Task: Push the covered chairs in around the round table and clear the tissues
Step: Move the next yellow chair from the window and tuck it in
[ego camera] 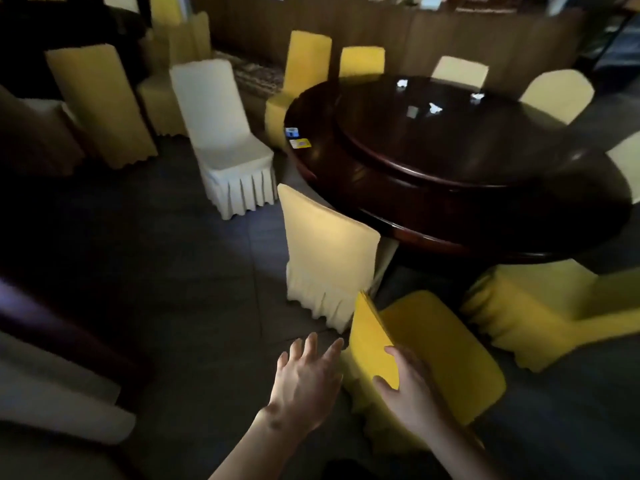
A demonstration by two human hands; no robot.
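Dark tiled floor (pixel 173 271), wooden wall panelling (pixel 415 32), patterned rug (pixel 256 74)

No text, number or brand can be read anywhere. Two small packets (pixel 297 137) lie on the near-left rim of the round table (pixel 519 233), one blue and white, one yellow; each seems to carry print, but it is too small and blurred to make out.
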